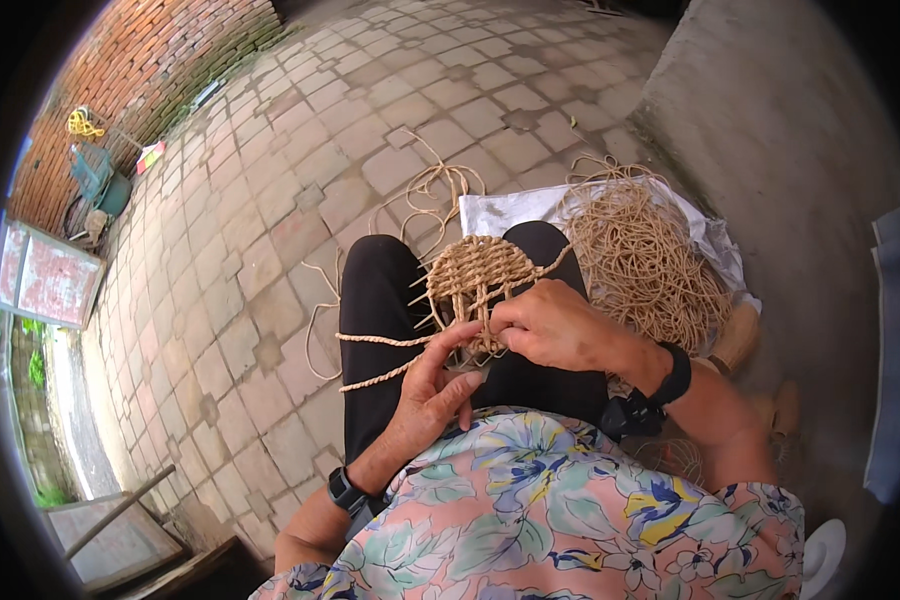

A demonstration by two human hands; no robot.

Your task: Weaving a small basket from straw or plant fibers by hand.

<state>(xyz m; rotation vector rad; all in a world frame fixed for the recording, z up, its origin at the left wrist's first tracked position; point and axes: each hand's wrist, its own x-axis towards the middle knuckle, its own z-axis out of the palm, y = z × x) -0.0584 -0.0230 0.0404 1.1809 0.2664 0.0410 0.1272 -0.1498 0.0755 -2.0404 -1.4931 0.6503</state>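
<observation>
A partly woven piece of tan twisted cord [480, 265] lies across my black-clad thighs, with open slots in its lower half and thin stakes sticking out at the left. My left hand [435, 385] holds its lower left edge, index finger reaching onto it and thumb lower down. Two loose cord ends [375, 380] trail leftward from there. My right hand [550, 320] is closed at the lower middle of the piece, fingertips pinched on something I cannot make out, partly hidden by the hand.
A big tangle of cord [650, 270] rests on a white sheet [490, 210] at my right, beside a concrete wall [790, 170]. Loose cord lies on the paving [270, 230]. At the left are a brick wall [140, 50], a teal object [95, 175] and a leaning board [50, 270].
</observation>
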